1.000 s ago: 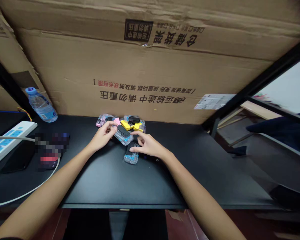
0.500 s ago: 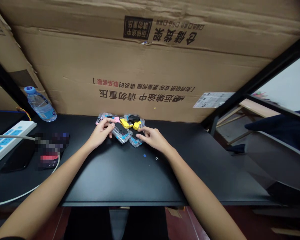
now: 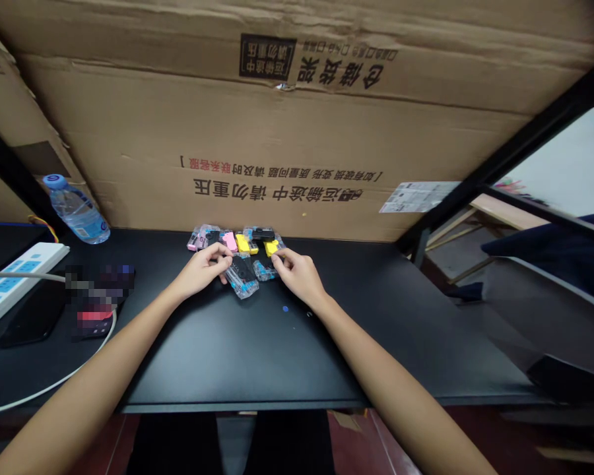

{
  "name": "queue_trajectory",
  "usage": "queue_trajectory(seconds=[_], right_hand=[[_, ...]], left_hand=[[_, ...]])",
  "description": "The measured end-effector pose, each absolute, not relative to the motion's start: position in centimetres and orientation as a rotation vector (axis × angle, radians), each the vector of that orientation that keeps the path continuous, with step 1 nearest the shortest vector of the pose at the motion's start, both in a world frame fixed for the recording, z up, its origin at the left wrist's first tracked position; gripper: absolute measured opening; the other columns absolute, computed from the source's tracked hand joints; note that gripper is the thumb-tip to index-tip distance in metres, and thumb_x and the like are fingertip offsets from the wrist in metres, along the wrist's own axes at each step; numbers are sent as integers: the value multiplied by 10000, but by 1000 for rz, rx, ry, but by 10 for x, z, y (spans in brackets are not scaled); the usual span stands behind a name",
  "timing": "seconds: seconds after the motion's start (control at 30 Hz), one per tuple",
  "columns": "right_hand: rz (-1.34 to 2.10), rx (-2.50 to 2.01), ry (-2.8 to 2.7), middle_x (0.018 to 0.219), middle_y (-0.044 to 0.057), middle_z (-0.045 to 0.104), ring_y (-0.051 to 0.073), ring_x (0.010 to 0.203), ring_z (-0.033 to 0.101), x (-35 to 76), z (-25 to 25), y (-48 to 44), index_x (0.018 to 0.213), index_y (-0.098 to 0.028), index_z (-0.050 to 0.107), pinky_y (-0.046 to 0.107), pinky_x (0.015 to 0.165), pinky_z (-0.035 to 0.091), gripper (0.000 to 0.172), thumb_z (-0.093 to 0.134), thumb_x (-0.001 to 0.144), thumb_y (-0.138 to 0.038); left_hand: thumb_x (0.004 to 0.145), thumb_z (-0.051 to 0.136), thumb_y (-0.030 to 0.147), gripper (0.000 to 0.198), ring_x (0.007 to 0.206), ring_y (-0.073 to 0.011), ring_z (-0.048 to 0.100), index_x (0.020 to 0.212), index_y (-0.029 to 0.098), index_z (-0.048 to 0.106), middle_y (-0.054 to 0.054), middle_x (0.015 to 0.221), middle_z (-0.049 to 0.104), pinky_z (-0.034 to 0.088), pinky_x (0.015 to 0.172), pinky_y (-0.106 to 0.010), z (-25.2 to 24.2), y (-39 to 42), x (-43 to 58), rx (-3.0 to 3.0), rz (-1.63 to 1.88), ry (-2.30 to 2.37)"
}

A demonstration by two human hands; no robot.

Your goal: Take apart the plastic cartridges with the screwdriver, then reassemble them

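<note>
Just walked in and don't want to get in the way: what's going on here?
A person is handling small clear-wrapped packets at a black table. Their left hand pinches one end of the front packet. Their right hand is at a second packet beside it; whether it grips that one is hard to tell. Just beyond, pink and yellow pieces lie in a loose row before the cardboard.
</note>
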State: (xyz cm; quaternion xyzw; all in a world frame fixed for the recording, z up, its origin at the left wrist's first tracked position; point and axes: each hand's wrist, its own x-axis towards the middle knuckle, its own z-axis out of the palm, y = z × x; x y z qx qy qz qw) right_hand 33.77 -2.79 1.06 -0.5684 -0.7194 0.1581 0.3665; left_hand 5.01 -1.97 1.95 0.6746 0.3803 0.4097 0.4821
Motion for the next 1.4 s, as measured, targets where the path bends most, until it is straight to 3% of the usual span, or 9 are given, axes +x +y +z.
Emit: queue_trajectory(seconds=[0.23, 0.37, 0.53, 0.63, 0.8, 1.07, 1.13, 1.3, 1.4], right_hand=[[515, -1190, -2079, 576, -26, 509, 123, 554, 428, 335, 26, -38, 681, -197, 639, 284, 595, 322, 400, 569, 1014, -407], [508, -1142, -2225, 534, -39, 456, 108, 530, 339, 332, 30, -45, 612, -191, 610, 289, 574, 284, 459, 560, 1029, -375], [584, -1087, -2279, 680, -9, 669, 133, 599, 546, 325, 21, -47, 1003, -192, 818, 266, 643, 408, 230, 626, 993, -318], [572, -1062, -2289, 850, 31, 739, 160, 698, 618, 321, 14, -46, 1223, -203, 799, 282, 697, 468, 299, 637, 1004, -328], [550, -959, -2294, 1126, 103, 720, 211, 931, 683, 315, 12, -48, 1241, -213, 770, 325, 788, 542, 282, 621, 1028, -324], [403, -967, -2481, 1069, 86, 693, 223, 930, 673, 293, 13, -61, 1502, -244, 666, 348, 875, 547, 438, 559, 1079, -282], [389, -971, -2461, 1043, 84, 710, 222, 921, 669, 291, 14, -60, 1425, -227, 703, 338, 872, 533, 383, 557, 1073, -273], [399, -1150, -2260, 829, 41, 718, 184, 740, 632, 310, 17, -49, 939, -213, 753, 294, 735, 453, 227, 551, 1027, -266], [362, -1307, -2126, 699, 12, 654, 172, 639, 581, 325, 18, -41, 899, -218, 744, 290, 671, 402, 228, 561, 1005, -305]], left_hand=[[903, 765, 508, 319, 670, -167, 727, 955, 214, 653, 11, 838, 688, 630, 695, -320, 16, -14, 51, 1587, 1161, 1011], [909, 764, 468, 276, 685, -164, 723, 967, 213, 675, 17, 794, 678, 622, 712, -306, 15, -13, 52, 1578, 1267, 1072], [900, 772, 488, 303, 654, -155, 693, 963, 221, 642, 26, 767, 666, 621, 676, -302, 20, -9, 51, 1407, 1458, 1014], [900, 771, 483, 308, 640, -150, 684, 995, 229, 623, 27, 762, 674, 618, 669, -297, 22, -7, 49, 1304, 1529, 1035], [918, 739, 505, 324, 644, -153, 693, 1030, 239, 592, 30, 761, 666, 626, 679, -305, 22, -6, 47, 1294, 1533, 1062], [907, 764, 490, 324, 646, -149, 685, 1014, 235, 596, 28, 775, 667, 607, 659, -285, 22, -5, 49, 1262, 1553, 1018], [908, 760, 481, 317, 633, -141, 682, 1019, 234, 596, 32, 778, 668, 594, 642, -271, 23, -5, 47, 1257, 1542, 1010], [887, 784, 463, 347, 599, -145, 685, 1085, 233, 616, 46, 732, 652, 609, 630, -286, 23, -10, 46, 1323, 1257, 924], [877, 798, 491, 381, 616, -151, 688, 1099, 231, 629, 49, 716, 638, 621, 640, -297, 21, -14, 48, 1375, 1085, 888]])
